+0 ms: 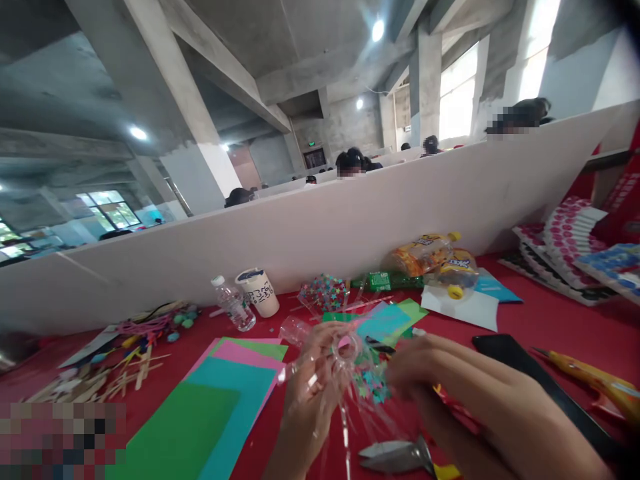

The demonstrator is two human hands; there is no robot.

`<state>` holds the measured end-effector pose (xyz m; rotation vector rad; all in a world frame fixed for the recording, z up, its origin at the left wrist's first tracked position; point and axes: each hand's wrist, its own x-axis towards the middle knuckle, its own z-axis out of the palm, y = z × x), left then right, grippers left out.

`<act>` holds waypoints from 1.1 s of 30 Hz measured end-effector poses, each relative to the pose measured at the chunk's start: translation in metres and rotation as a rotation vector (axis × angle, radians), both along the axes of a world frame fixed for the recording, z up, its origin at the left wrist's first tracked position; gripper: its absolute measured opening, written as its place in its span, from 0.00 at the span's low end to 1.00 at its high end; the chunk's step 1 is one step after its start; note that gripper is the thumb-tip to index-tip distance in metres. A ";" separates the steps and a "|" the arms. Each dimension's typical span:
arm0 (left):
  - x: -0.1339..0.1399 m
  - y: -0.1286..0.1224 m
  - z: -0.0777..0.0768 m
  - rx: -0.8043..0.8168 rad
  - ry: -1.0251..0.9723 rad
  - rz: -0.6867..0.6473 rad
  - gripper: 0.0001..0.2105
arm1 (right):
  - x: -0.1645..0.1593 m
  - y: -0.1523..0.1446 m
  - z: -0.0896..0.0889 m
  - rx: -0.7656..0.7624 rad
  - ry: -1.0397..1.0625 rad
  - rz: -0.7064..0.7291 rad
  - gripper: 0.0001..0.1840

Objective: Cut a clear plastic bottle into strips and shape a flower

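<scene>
My left hand [315,390] is closed around a clear piece of plastic bottle [346,348], whose round opening faces up. A clear bag of star sequins [371,385] lies open just right of it, with green and blue stars inside. Over the bag's right side hangs my right hand [465,390], its fingers curled together and the tips blurred. Whatever may be between those fingertips is too small to make out. Below the hands, metal scissors [400,457] with yellow handles rest on the red table [280,460].
Coloured paper sheets [200,407] and craft sticks [145,367] lie left. A water bottle [234,303], a white cup [257,292], another star bag [325,293] and drink bottles [425,253] line the white partition [310,233]. A black phone-like slab [540,383] and yellow glue gun [593,380] lie right.
</scene>
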<state>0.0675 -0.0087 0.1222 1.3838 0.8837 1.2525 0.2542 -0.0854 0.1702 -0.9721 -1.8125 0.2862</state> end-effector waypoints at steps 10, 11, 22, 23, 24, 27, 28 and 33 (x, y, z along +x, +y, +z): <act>-0.002 0.007 -0.001 -0.197 -0.163 -0.169 0.16 | -0.014 0.030 -0.005 -0.389 0.044 -0.018 0.09; -0.003 0.007 -0.002 -0.231 -0.183 -0.170 0.17 | -0.016 0.031 -0.005 -0.424 0.067 -0.024 0.08; -0.006 0.014 -0.011 -0.250 -0.210 -0.252 0.25 | -0.020 0.045 -0.021 -0.630 0.349 0.153 0.03; -0.006 0.014 -0.010 -0.244 -0.208 -0.252 0.24 | -0.020 0.046 -0.021 -0.640 0.376 0.169 0.04; -0.007 0.015 -0.009 -0.237 -0.203 -0.254 0.24 | -0.020 0.047 -0.021 -0.649 0.397 0.187 0.05; -0.009 0.016 -0.006 -0.229 -0.175 -0.251 0.23 | -0.016 0.048 -0.018 -0.677 0.433 0.224 0.07; -0.010 0.016 -0.004 -0.227 -0.163 -0.239 0.24 | -0.014 0.048 -0.017 -0.684 0.440 0.232 0.07; -0.013 0.017 0.003 -0.226 -0.058 -0.196 0.20 | -0.007 0.046 -0.016 -0.724 0.487 0.328 0.10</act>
